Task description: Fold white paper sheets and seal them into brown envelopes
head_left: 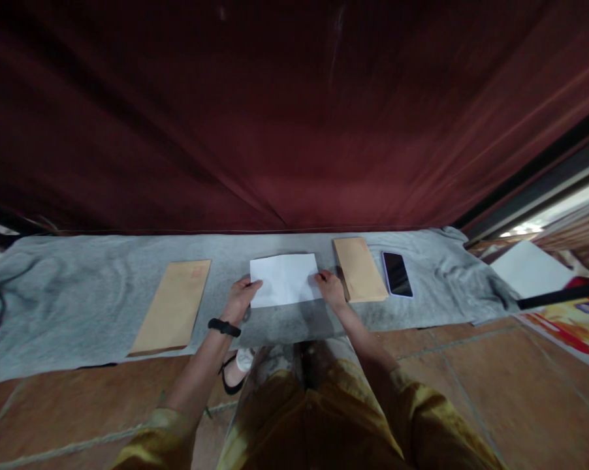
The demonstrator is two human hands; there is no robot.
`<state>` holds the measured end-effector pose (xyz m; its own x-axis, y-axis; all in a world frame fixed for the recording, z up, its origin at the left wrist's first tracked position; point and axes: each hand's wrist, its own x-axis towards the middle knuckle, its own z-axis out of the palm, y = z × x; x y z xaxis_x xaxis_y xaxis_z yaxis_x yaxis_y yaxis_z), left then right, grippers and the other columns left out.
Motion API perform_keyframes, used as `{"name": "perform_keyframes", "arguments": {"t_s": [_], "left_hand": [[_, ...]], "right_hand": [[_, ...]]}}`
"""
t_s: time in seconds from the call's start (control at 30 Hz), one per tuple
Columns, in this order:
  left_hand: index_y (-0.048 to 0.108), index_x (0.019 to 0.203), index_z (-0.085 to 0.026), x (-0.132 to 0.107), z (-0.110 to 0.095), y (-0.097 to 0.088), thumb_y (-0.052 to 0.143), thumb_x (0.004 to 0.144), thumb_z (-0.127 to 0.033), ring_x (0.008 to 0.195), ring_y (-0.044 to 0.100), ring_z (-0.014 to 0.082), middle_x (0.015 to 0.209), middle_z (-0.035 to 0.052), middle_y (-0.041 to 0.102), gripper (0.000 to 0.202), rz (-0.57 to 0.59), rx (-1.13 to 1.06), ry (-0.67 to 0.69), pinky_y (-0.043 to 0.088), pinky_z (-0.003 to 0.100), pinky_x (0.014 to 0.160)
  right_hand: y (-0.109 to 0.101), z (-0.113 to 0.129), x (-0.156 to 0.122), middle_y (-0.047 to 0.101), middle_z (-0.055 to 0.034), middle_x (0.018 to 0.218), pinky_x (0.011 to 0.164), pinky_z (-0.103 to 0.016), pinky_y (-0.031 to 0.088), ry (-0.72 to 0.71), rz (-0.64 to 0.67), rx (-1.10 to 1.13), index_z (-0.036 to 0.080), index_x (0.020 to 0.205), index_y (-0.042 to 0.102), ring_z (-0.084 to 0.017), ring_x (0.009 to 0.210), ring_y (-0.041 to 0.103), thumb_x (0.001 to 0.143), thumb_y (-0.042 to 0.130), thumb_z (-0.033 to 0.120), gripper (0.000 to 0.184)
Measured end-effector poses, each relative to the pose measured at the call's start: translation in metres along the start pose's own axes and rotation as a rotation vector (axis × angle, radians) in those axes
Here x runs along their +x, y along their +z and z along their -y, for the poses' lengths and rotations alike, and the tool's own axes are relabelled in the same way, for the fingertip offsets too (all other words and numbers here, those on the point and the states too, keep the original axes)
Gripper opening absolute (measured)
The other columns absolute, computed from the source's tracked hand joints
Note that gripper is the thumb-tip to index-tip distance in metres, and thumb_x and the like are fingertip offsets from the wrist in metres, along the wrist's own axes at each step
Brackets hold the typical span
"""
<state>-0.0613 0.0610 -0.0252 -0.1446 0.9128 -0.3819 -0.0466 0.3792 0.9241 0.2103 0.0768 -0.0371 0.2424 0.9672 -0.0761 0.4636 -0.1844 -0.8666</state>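
Midway along the table [103,277], between its near and far edges, I have the paper [285,281] held by both sides. My left hand [240,295] has its grip pinched on the left side, thumb on top; my right hand [330,288] has its grip closed on the right side. Just beyond that hand I see a stack of envelopes [362,269] reaching toward the far edge, then a phone [397,274]. Leftward, one envelope [174,307] slants down to the near edge.
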Motion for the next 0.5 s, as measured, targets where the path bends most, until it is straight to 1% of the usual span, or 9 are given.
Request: {"name": "perform_keyframes", "arguments": {"t_s": [0.1,0.13,0.2,0.27,0.33,0.4,0.43,0.5], "left_hand": [[0.073,0.078,-0.015,-0.002,-0.003,-0.002,0.087,0.057,-0.045,0.06,0.067,0.0183,0.068,0.0035,0.074,0.039,-0.04,0.0,0.018,0.047,0.026,0.055],[0.074,0.08,-0.014,-0.003,-0.006,-0.003,0.087,0.057,-0.044,0.063,0.068,0.0185,0.072,0.0047,0.076,0.04,-0.026,-0.007,0.012,0.049,0.026,0.057],[0.076,0.087,-0.014,-0.007,-0.013,-0.004,0.089,0.057,-0.042,0.071,0.071,0.0193,0.081,0.0071,0.078,0.043,0.038,-0.043,-0.017,0.052,0.027,0.063],[0.076,0.095,-0.014,-0.012,-0.022,-0.006,0.09,0.057,-0.04,0.081,0.073,0.0203,0.091,0.0088,0.08,0.048,0.135,-0.095,-0.047,0.056,0.028,0.072],[0.077,0.101,-0.015,-0.018,-0.029,-0.007,0.091,0.06,-0.04,0.088,0.074,0.0217,0.1,0.0099,0.08,0.051,0.228,-0.123,-0.063,0.058,0.031,0.08],[0.077,0.103,-0.015,-0.023,-0.032,-0.007,0.089,0.063,-0.044,0.092,0.074,0.0235,0.103,0.0111,0.079,0.051,0.303,-0.114,-0.077,0.058,0.034,0.086],[0.077,0.104,-0.015,-0.026,-0.033,-0.007,0.089,0.064,-0.046,0.094,0.074,0.0245,0.104,0.0115,0.079,0.052,0.332,-0.101,-0.077,0.057,0.036,0.089],[0.077,0.107,-0.016,-0.031,-0.03,-0.009,0.088,0.065,-0.047,0.101,0.074,0.027,0.107,0.0122,0.079,0.054,0.372,-0.066,-0.041,0.054,0.04,0.097]], "right_hand": [[-0.002,0.002,0.005,0.067,-0.001,0.062,0.065,-0.025,0.047,0.002,0.035,0.085,0.023,0.065,0.064,-0.02,0.073,0.067,0.081,0.065,0.033,0.019],[-0.003,0.003,0.006,0.068,-0.0002,0.063,0.065,-0.025,0.048,0.001,0.051,0.116,0.022,0.068,0.066,-0.019,0.072,0.067,0.081,0.065,0.036,0.02],[-0.007,0.007,0.008,0.071,-0.0001,0.07,0.066,-0.025,0.05,-0.009,0.084,0.178,0.02,0.075,0.07,-0.018,0.075,0.068,0.081,0.065,0.043,0.024],[-0.011,0.013,0.007,0.076,-0.0023,0.082,0.071,-0.026,0.053,-0.013,0.145,0.31,0.018,0.084,0.073,-0.018,0.081,0.069,0.079,0.068,0.047,0.03],[-0.015,0.018,0.003,0.078,-0.0051,0.093,0.077,-0.029,0.055,-0.006,0.245,0.495,0.017,0.094,0.076,-0.019,0.085,0.071,0.075,0.074,0.048,0.036],[-0.019,0.022,-0.003,0.079,-0.0065,0.099,0.082,-0.032,0.056,0.01,0.359,0.63,0.016,0.099,0.077,-0.021,0.088,0.071,0.072,0.079,0.049,0.042],[-0.021,0.022,-0.007,0.079,-0.0065,0.099,0.084,-0.034,0.056,0.017,0.409,0.643,0.017,0.099,0.078,-0.022,0.089,0.072,0.071,0.08,0.051,0.044],[-0.025,0.021,-0.016,0.08,-0.006,0.099,0.09,-0.038,0.056,0.019,0.485,0.584,0.018,0.098,0.079,-0.024,0.093,0.073,0.069,0.082,0.054,0.046]]}}
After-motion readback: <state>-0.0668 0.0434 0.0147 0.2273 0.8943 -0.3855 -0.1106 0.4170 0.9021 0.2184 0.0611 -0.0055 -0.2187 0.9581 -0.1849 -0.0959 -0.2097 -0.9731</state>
